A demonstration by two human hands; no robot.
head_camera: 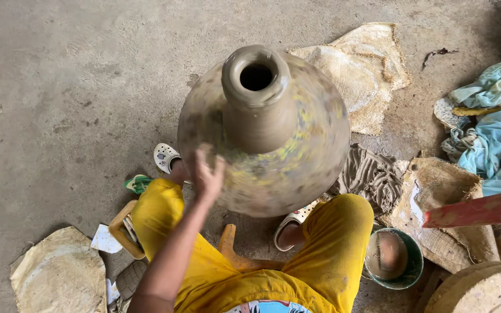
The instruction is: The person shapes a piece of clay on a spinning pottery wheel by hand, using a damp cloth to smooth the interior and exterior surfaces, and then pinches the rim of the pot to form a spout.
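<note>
Head view: large clay jar between my knees on concrete floor; left hand flat on shoulder, fingers spread; right unseen. Likely heavy, soft-walled: support the belly.

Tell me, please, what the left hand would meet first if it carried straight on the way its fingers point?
The left hand already lies against the clay pot, fingers pointing up its shoulder. Going straight on, it would probably slide over the blurred wall to the pot's neck; depth is hard to judge.

L hand raised, fingers spread.
</note>
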